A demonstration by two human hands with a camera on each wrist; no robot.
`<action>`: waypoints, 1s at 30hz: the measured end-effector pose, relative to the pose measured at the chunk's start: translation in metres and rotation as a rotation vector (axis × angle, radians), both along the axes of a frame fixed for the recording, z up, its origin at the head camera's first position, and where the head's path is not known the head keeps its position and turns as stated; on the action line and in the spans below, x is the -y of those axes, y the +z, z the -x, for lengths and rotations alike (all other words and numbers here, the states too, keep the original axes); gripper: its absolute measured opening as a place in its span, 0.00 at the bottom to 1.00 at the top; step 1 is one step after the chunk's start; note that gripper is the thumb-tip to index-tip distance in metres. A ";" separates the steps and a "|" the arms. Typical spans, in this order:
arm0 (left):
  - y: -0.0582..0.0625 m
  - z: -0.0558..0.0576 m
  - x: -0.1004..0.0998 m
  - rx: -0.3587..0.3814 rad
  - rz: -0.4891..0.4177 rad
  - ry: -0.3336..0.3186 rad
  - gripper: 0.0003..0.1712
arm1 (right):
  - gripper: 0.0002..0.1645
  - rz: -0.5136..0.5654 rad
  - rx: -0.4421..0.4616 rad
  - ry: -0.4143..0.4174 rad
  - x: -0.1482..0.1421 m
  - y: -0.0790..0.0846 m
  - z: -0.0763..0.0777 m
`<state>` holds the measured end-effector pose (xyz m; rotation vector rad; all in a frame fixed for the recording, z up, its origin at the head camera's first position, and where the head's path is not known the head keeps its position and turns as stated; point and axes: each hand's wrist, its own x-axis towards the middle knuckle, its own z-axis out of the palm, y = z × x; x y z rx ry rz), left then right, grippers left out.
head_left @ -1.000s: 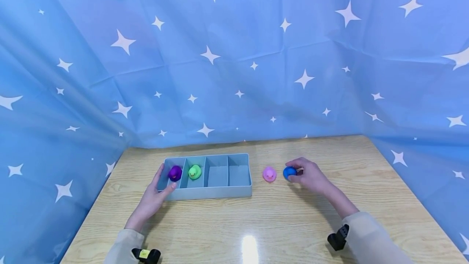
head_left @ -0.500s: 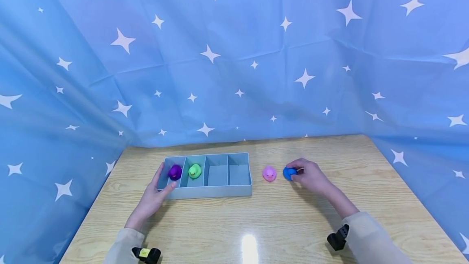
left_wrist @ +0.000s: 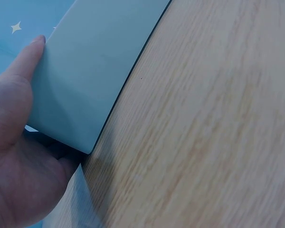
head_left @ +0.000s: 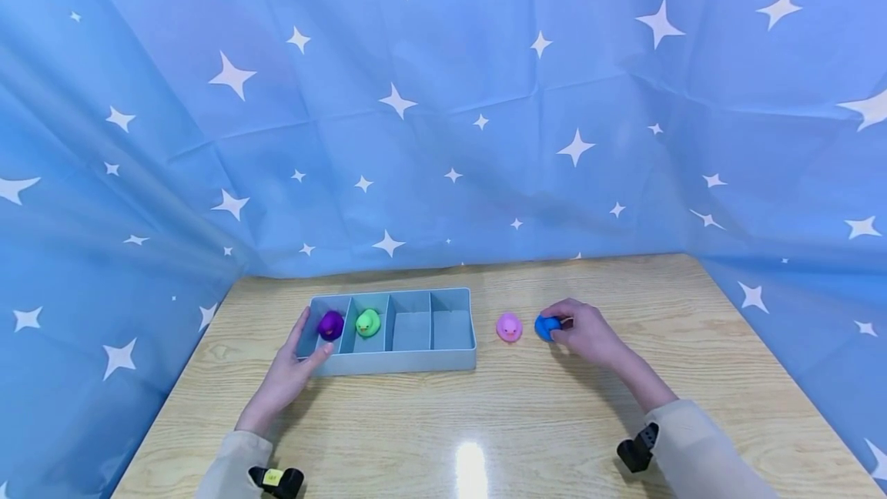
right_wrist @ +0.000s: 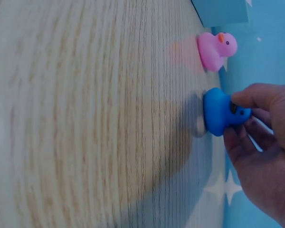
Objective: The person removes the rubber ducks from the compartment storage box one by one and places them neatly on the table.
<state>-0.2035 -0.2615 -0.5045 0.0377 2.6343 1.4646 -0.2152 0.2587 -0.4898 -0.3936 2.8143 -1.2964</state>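
The blue duck [right_wrist: 214, 111] sits by the right end of the group, pinched by its head between the thumb and fingers of the right hand [head_left: 585, 336]; whether its base touches the tabletop [head_left: 388, 430] or hangs just above, I cannot tell. The step in hand looks like taking hold of this duck, and a lift from here would call for a firm pinch and a path clear of the pink duck [head_left: 509, 327] just beside it. The right hand reaches in from its own side, fingers bent, palm turned inward. Farther left, the left hand [head_left: 286, 377] holds the near left corner of the divided box [head_left: 402, 363], thumb along its front wall, fingers at its end. The purple duck [head_left: 330, 325] occupies the box's leftmost compartment, the green duck [head_left: 368, 323] the next. A starry blue backdrop [head_left: 471, 60] hangs behind.
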 end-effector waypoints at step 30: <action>0.000 0.001 0.001 -0.011 -0.019 -0.010 0.50 | 0.17 -0.003 0.017 0.002 0.000 0.001 0.000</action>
